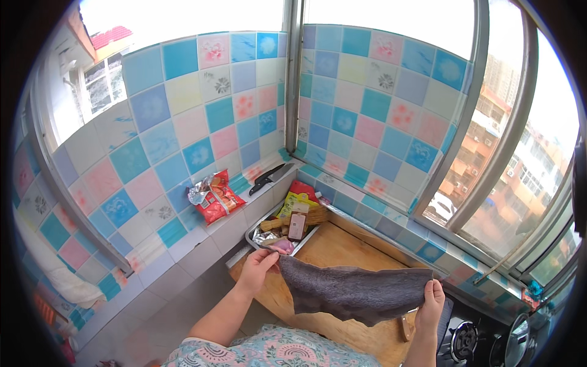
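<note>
on the tiled ledge at the left lay a red packet (227,202) with crumpled silver foil at its left end; a pale label crossed its front, its print too small to tell. farther right on that ledge, two knives (269,178) lay close together. in the corner, a metal tray (249,237) held a yellow-green packet (298,200) with dark printing and, in front of it, a small brown box (298,225) with a pale printed panel.

the left hand (260,264) was nearly closed, thumb and fingers pinching the upper left corner of a dark sheet (354,290). the right hand (433,297) gripped the sheet's right end in a similarly narrow pinch. between them the sheet was spread wide over the wooden board (351,238), its lower edge wavy; whether that edge touched the wood could not be told.

the tray's near rim stood just beyond the left hand. bare wood showed between the sheet and the board's far edge, where the tiled ledge (391,229) ran. at the right, a wooden handle (405,329) lay near the right hand, and the black stove (463,340) stood just past the board.
</note>
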Demonstrator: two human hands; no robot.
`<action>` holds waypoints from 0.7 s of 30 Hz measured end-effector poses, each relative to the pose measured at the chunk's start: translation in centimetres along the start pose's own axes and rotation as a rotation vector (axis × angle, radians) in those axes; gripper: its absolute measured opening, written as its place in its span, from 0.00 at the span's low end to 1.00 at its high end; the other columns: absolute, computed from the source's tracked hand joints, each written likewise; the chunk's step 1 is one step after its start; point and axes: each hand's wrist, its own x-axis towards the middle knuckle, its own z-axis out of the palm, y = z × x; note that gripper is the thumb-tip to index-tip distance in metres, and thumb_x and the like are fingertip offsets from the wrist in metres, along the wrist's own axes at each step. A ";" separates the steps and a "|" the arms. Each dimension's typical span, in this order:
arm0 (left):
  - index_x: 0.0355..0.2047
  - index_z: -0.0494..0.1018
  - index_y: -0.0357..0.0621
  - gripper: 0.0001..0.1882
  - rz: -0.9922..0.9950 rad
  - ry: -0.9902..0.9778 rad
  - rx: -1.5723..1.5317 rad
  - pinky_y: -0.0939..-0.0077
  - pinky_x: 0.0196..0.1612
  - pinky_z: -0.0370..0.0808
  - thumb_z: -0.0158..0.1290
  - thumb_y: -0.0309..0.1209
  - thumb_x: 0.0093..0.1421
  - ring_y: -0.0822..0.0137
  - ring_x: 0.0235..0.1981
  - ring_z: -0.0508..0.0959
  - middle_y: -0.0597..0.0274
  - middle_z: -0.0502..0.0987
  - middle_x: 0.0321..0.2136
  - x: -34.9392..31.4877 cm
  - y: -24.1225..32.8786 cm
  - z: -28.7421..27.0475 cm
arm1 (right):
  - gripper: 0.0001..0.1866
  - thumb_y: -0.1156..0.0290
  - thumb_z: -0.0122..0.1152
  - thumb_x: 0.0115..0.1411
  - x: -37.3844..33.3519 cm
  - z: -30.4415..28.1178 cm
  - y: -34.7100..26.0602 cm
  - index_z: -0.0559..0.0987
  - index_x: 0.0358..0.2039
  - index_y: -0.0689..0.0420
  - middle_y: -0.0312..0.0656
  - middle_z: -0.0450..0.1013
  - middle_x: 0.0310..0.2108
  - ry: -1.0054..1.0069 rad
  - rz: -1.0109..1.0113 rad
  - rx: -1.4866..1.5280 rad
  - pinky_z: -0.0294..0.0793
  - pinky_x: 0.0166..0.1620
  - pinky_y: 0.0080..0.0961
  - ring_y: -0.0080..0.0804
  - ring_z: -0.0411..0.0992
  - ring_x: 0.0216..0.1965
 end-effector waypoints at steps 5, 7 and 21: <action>0.33 0.70 0.44 0.06 -0.002 0.021 -0.321 0.82 0.32 0.72 0.45 0.29 0.63 0.74 0.28 0.75 0.66 0.74 0.27 -0.3 1.5 1.4 | 0.10 0.68 0.48 0.65 -0.4 -0.4 1.0 0.74 0.35 0.63 0.35 0.74 0.32 -0.005 0.068 -0.037 0.66 0.39 0.15 0.18 0.69 0.32; 0.33 0.70 0.44 0.05 0.006 0.038 -0.322 0.83 0.31 0.72 0.46 0.30 0.63 0.75 0.28 0.74 0.67 0.73 0.26 -0.2 1.3 1.2 | 0.11 0.68 0.48 0.65 -0.7 -0.3 1.3 0.74 0.35 0.63 0.35 0.74 0.32 0.008 0.089 -0.028 0.67 0.38 0.15 0.18 0.69 0.32; 0.52 0.66 0.42 0.19 -0.131 -0.396 0.308 0.77 0.47 0.69 0.52 0.31 0.60 0.73 0.46 0.71 0.65 0.72 0.45 0.1 -3.5 1.8 | 0.09 0.71 0.51 0.63 -2.1 1.4 1.9 0.75 0.38 0.64 0.31 0.71 0.30 -0.111 0.120 -0.153 0.65 0.36 0.13 0.15 0.66 0.32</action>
